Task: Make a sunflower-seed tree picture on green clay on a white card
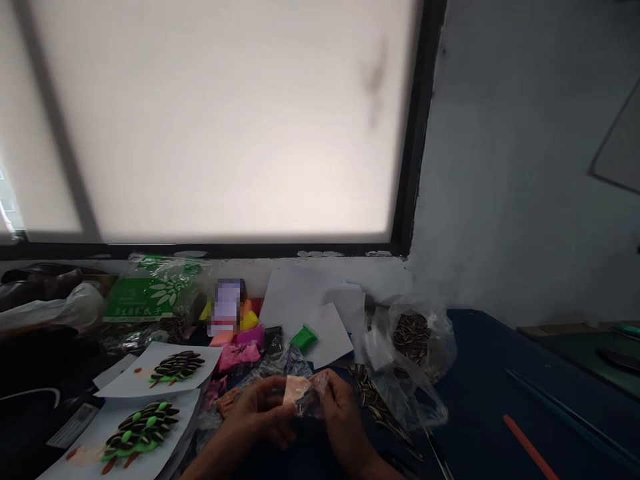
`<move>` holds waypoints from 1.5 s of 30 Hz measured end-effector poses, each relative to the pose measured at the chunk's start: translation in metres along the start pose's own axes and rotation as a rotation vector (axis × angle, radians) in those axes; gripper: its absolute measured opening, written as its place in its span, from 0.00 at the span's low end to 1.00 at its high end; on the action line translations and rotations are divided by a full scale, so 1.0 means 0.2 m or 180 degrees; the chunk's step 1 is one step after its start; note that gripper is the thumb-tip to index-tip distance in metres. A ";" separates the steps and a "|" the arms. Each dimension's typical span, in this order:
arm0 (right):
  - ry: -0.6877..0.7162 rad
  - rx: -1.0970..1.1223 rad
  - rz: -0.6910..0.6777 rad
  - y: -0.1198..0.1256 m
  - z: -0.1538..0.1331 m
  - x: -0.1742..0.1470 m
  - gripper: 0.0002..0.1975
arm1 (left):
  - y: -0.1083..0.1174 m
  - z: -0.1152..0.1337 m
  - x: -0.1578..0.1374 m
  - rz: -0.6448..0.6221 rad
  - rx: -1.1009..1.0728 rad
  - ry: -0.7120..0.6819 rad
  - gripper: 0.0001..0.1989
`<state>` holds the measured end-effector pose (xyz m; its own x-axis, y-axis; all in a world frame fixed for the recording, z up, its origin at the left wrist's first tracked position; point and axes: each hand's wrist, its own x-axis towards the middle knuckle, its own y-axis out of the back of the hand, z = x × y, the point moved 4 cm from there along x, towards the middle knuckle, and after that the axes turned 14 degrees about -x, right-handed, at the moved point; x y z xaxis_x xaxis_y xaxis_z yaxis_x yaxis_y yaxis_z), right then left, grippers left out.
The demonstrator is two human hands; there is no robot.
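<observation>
Between my two hands is a clear plastic packet (298, 392) with something pale peach inside, perhaps modelling clay. My left hand (265, 410) pinches its left side, and my right hand (341, 408) grips the crinkled plastic at its right end. Just left of my left hand lie an orange-brown lump and crumpled clear wrappers. Beyond the hands sits a green packet (303, 339). Loose striped sunflower seeds (373, 400) are scattered to the right of my right hand.
Left are two sheets with seed-and-clay pictures (177, 368) (143, 430). Behind them are a green seed bag (143, 293) and pink clay (239, 357). White paper (313, 303) lies near the wall. A plastic bag of seeds (413, 337) and an orange stick (527, 443) are on the right.
</observation>
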<state>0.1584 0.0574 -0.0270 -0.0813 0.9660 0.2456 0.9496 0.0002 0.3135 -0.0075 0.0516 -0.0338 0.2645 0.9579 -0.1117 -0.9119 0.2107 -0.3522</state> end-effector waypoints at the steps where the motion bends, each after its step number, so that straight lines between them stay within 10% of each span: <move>1: -0.0043 0.0033 -0.0016 0.00 0.00 0.00 0.18 | -0.01 0.00 0.00 -0.0049 0.0039 0.0033 0.29; 45: 0.0084 0.0060 -0.0319 0.00 -0.08 -0.04 0.12 | -0.06 -0.03 0.02 0.0175 -0.0212 0.0063 0.27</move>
<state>0.1536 0.0450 -0.0152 -0.1839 0.9537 0.2380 0.9418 0.1016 0.3206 0.0055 0.0519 -0.0358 0.2213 0.9635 -0.1508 -0.9025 0.1437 -0.4060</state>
